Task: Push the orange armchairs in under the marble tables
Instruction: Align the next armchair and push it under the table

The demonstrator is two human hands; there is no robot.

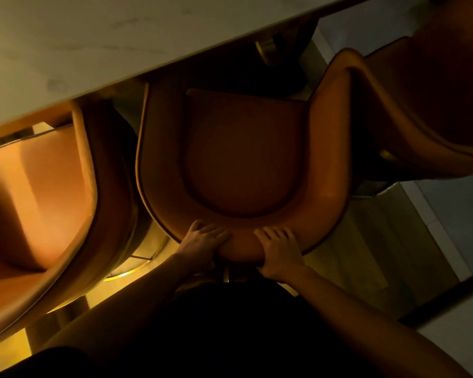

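the middle orange armchair (243, 159) sits square to the marble tabletop (93, 42), its front edge just tucked under the slab's rim while most of the seat cushion is out in the open. both hands are on the top of the curved backrest, close together: the left hand (202, 244) wraps the rim with fingers (213, 230) curled over the top, and the right hand (280, 252) grips the same way beside it, thumb down the outer face. so both are clenched on the backrest, placed to push.

a second orange armchair (36, 197) stands just beside it on the left, its arm very close to the middle chair's arm. a third (421, 105) stands on the right, turned at an angle, its arm almost meeting the middle chair's right arm.

the likely trouble is a skewed shove: with both grips near the centre, the chair could swing and scrape a neighbour. the brass table base (268, 49) lies ahead under the slab, so the chair may strike it.
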